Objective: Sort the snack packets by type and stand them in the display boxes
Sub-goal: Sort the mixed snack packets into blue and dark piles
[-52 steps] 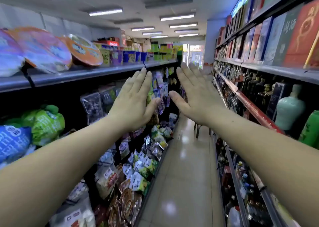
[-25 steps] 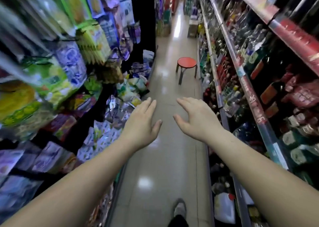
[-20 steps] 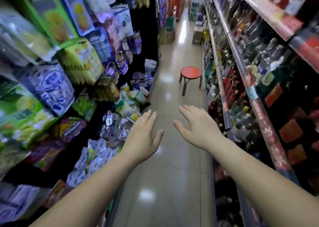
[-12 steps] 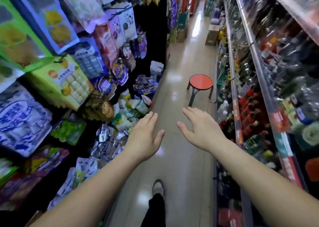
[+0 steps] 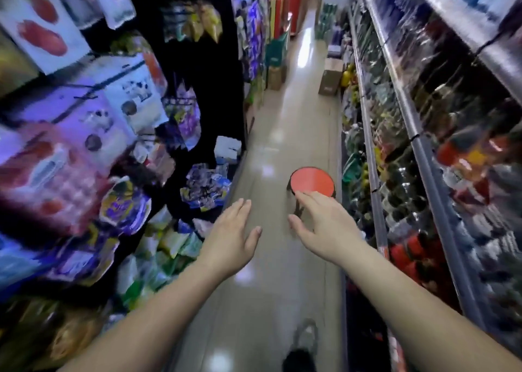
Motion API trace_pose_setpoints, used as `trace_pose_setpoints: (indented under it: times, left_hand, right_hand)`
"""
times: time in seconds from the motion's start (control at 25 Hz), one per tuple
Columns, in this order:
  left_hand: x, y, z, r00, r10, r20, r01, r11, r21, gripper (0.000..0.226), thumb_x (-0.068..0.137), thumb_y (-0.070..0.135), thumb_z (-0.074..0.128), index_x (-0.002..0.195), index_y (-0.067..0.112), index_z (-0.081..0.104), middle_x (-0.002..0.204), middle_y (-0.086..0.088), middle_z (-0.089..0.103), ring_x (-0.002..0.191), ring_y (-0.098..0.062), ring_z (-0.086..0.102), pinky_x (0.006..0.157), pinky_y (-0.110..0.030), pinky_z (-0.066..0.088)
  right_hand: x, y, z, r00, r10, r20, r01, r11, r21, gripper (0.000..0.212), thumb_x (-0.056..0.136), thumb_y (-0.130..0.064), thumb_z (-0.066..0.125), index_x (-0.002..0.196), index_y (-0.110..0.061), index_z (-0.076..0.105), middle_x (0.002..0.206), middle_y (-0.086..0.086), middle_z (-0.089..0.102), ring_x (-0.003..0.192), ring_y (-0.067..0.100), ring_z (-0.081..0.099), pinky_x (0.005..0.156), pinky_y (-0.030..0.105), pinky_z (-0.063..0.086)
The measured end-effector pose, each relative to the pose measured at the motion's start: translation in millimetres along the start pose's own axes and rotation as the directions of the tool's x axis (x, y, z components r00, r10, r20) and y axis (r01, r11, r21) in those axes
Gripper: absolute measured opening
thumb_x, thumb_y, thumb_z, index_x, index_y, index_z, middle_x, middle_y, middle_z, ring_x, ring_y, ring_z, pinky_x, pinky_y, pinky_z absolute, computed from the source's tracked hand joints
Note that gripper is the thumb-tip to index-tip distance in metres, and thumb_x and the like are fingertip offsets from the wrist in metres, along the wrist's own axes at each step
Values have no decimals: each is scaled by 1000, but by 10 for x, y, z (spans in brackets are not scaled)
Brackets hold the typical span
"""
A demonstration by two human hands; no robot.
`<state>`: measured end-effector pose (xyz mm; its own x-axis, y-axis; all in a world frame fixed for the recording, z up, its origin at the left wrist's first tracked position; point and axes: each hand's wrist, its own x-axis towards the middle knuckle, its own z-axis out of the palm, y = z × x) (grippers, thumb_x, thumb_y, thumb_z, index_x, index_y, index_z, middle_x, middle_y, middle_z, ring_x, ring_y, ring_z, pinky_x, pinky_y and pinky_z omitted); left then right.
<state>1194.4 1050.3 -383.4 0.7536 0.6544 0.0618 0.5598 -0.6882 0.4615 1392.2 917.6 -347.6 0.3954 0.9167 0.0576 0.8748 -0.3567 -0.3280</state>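
I stand in a shop aisle with both arms stretched out in front of me. My left hand [image 5: 231, 236] is flat, palm down, fingers straight, and holds nothing. My right hand [image 5: 324, 227] hovers beside it with fingers spread and slightly bent, also empty. Snack packets [image 5: 204, 188] in purple and blue lie piled low on the left shelving, with green and white packets [image 5: 172, 241] below them. Larger bags [image 5: 93, 117] hang blurred at upper left. I cannot make out any display boxes.
A round red stool [image 5: 312, 181] stands in the aisle just beyond my right hand. Bottle shelves [image 5: 423, 151] line the right side. Cardboard boxes [image 5: 329, 79] sit on the floor farther down. My shoe [image 5: 305, 340] shows on the tiled floor [image 5: 271, 301].
The view has dropped from the far aisle to the floor and I have walked forward. The red stool is now close under my right hand. Both hands stayed empty.
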Motion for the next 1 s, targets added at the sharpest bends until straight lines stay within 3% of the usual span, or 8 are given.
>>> trace_pose_setpoints:
  times: [0.12, 0.32, 0.6, 0.84, 1.0]
  left_hand:
    - [1150, -31, 248, 1000, -20, -24, 20, 1000, 23, 69, 103, 45, 46, 160, 14, 25, 167, -4, 24, 155, -18, 19, 126, -31, 16]
    - [2720, -219, 425, 990, -138, -16, 138, 990, -9, 68, 103, 48, 42, 160, 14, 25, 167, -3, 25, 154, -17, 20, 126, -33, 20]
    - [4563, -1156, 281, 945, -321, -64, 318, 947, -46, 68, 103, 45, 46, 159, 12, 27, 166, -6, 28, 154, -21, 22, 125, -36, 21]
    - [6135, -2175, 16, 915, -398, -56, 393, 915, -88, 67, 103, 42, 48, 158, 8, 29, 165, -9, 29, 152, -23, 25, 123, -35, 24]
    - [6716, -2534, -200, 884, -465, -46, 456, 880, -134, 67, 104, 41, 46, 160, 11, 23, 167, -6, 23, 154, -21, 21, 123, -33, 24]
  right_hand:
    - [1139, 649, 66, 1000, -5, 23, 4, 1000, 20, 72, 91, -59, 36, 147, -17, 51, 146, 3, 56, 136, 27, 49, 113, 46, 39]
    - [2910, 1326, 33, 991, -94, 92, 89, 995, 49, 57, 96, -46, 57, 144, -15, 56, 144, 5, 58, 134, 29, 52, 112, 39, 40]
    - [5241, 1468, 422, 943, -218, 250, 210, 976, 57, 54, 95, -46, 54, 139, -15, 59, 131, 4, 64, 123, 29, 58, 102, 38, 46]
    - [7235, 1193, 657, 896, -265, 355, 268, 963, 43, 52, 100, -47, 49, 150, -28, 46, 146, -4, 54, 131, 25, 51, 99, 35, 45]
    - [8202, 997, 693, 856, -319, 407, 303, 947, 104, 51, 100, -47, 49, 148, -29, 48, 144, -7, 55, 127, 24, 55, 94, 38, 51]
